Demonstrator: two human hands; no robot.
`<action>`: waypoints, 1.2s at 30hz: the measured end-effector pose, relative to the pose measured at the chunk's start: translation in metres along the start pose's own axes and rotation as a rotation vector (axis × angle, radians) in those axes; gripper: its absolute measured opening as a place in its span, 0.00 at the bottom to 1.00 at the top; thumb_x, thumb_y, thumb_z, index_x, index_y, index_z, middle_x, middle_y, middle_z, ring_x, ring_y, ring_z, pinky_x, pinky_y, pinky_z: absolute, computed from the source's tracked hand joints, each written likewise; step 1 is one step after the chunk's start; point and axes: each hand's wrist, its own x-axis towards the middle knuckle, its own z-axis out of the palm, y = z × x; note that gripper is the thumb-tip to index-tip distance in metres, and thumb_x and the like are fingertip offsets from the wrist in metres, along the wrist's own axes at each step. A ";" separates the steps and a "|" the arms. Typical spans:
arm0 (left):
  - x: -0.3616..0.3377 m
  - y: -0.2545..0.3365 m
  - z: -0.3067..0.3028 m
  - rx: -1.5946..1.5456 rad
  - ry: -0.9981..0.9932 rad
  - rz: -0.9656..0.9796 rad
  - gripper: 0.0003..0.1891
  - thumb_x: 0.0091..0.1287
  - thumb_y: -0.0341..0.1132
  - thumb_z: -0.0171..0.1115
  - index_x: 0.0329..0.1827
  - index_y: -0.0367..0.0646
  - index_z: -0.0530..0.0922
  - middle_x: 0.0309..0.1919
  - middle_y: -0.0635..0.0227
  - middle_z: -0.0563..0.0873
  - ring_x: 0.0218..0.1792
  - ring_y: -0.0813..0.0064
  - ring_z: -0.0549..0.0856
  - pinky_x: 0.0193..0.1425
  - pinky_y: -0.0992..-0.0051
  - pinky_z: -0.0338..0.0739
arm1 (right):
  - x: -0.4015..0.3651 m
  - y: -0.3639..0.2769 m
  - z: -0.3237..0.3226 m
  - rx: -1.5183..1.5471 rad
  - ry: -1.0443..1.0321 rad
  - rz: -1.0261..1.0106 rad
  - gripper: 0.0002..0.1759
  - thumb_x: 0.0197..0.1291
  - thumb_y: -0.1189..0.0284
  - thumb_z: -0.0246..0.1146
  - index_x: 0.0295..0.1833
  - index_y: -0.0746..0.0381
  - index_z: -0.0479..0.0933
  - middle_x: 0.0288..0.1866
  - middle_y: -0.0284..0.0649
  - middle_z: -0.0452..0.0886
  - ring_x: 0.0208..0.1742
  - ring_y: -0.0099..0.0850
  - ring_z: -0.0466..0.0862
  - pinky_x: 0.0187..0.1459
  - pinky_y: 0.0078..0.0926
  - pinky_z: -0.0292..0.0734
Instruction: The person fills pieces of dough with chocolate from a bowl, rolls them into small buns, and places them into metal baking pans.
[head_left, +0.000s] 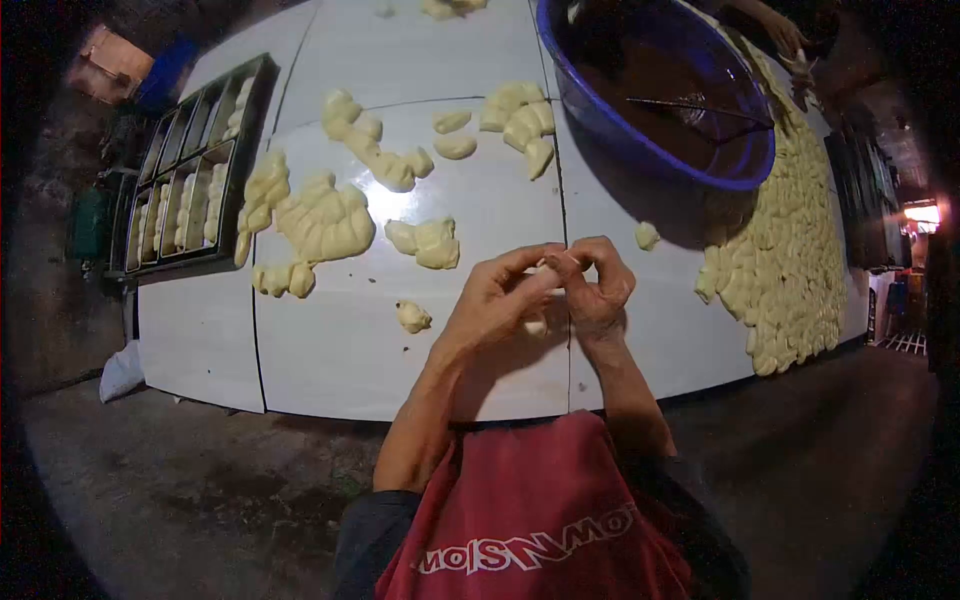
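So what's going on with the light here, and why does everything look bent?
Head view: black corners and a bowed table edge suggest a very wide lens; white glare beside the pale pieces washes out the tabletop; shadow falls beside the blue tub and below the hands; the floor is dim and grainy.

Small pale dough piece (542,264), mostly hidden, held above white tabletop (505,385).

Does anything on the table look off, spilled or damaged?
One pale lump on the white table looks odd: it has dark specks, unlike the cleaner-looking pieces beyond it. A dark crumb lies nearby.
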 end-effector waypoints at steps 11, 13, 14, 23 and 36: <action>-0.012 -0.015 0.004 0.397 0.043 0.047 0.24 0.73 0.42 0.63 0.67 0.38 0.76 0.51 0.56 0.88 0.47 0.69 0.88 0.52 0.73 0.82 | -0.019 -0.026 -0.052 -0.037 -0.390 0.155 0.14 0.63 0.73 0.69 0.53 0.65 0.80 0.47 0.46 0.85 0.45 0.35 0.87 0.44 0.29 0.84; -0.021 -0.006 -0.003 0.753 -0.028 0.040 0.36 0.66 0.45 0.71 0.75 0.45 0.67 0.60 0.53 0.83 0.55 0.58 0.86 0.61 0.65 0.78 | -0.032 -0.016 -0.064 0.146 -0.379 0.454 0.13 0.64 0.75 0.68 0.53 0.66 0.81 0.47 0.44 0.86 0.44 0.31 0.87 0.44 0.29 0.84; -0.021 -0.009 -0.010 0.926 -0.063 0.170 0.38 0.62 0.45 0.73 0.75 0.45 0.68 0.61 0.55 0.82 0.58 0.57 0.83 0.63 0.63 0.75 | -0.035 -0.011 -0.067 0.227 -0.393 0.565 0.12 0.64 0.75 0.67 0.52 0.66 0.81 0.47 0.43 0.86 0.44 0.30 0.87 0.44 0.28 0.84; -0.016 -0.040 -0.013 1.257 -0.196 0.375 0.35 0.54 0.36 0.74 0.67 0.46 0.73 0.56 0.61 0.82 0.59 0.57 0.78 0.65 0.56 0.67 | -0.033 -0.005 -0.065 -0.171 -0.678 0.454 0.18 0.68 0.63 0.65 0.55 0.64 0.80 0.49 0.42 0.84 0.45 0.40 0.85 0.49 0.34 0.80; -0.016 -0.021 -0.014 0.884 0.065 0.319 0.26 0.62 0.39 0.73 0.62 0.38 0.79 0.56 0.55 0.85 0.45 0.61 0.86 0.53 0.67 0.80 | 0.026 0.052 -0.083 0.186 -0.001 0.821 0.20 0.61 0.74 0.66 0.59 0.63 0.77 0.41 0.34 0.81 0.36 0.22 0.81 0.37 0.21 0.77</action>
